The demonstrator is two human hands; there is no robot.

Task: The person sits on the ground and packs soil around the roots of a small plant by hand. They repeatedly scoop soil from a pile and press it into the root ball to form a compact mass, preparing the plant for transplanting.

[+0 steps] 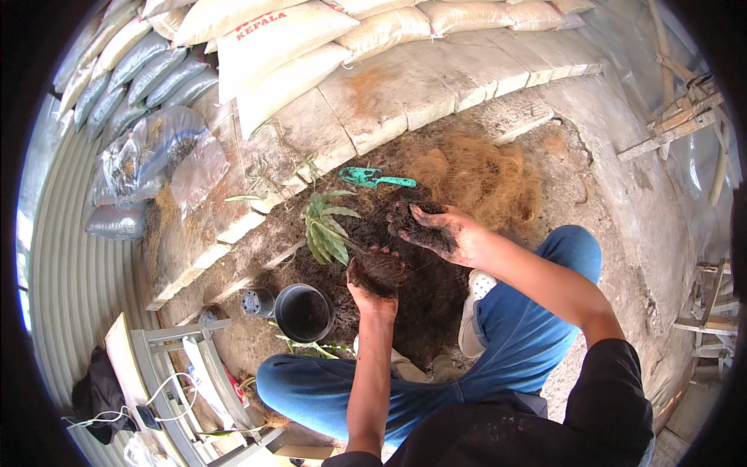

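My left hand (372,289) is cupped palm up around the soil-covered root ball (381,274) of a small plant. The plant's long green leaves (327,233) lean out to the left, over the dark soil. Just to the right and a little farther off, my right hand (445,233) is curled around dark soil (412,224), its fingers coated with it. The two hands are apart. Below them a heap of dark soil (424,311) spreads over the ground between my legs.
Beyond my hands lies a teal hand trowel (373,177), beside brown coconut fibre (486,175). A black plant pot (304,313) and a smaller pot (257,302) stand at left. Filled sacks (288,47) line the concrete ledge (366,121). A grey wooden chair (183,335) is at lower left.
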